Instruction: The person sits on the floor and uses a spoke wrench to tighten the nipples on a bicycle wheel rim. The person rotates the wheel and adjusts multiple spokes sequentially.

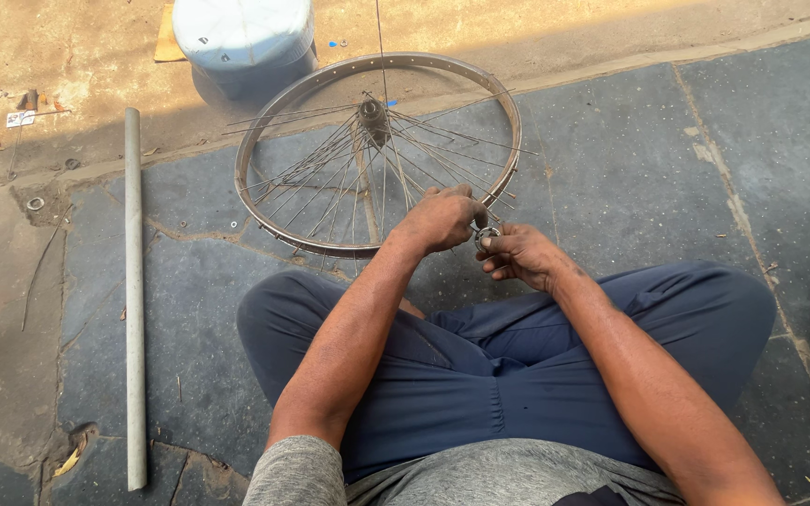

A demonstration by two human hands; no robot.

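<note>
Sitting cross-legged on the stone floor [667, 169], this person has a bare bicycle wheel rim [264, 122] standing just ahead of the knees, spokes [330, 173] fanning loose from the hub [373, 117]. Several spoke ends stick out past the rim instead of sitting in it.

The left hand [441, 217] is curled over the near edge of the rim, fingers closed around a spoke or two right where they meet the metal. The right hand [517, 255] sits just beside it, thumb and fingertips pinched together on a small shiny ring-shaped metal part [487, 233], held between the two hands, almost touching the left knuckles. Can't tell exactly what that part is, too small.

My take on doing this bit well: keep the left grip firm so the spoke doesn't spring away, and line the little piece up square before turning it, because these cross-thread easily. Work one spoke at a time.

Off to the left of the fingers lies a long grey pipe [132, 300], and beyond the rim sits a pale blue drum [241, 37].
</note>
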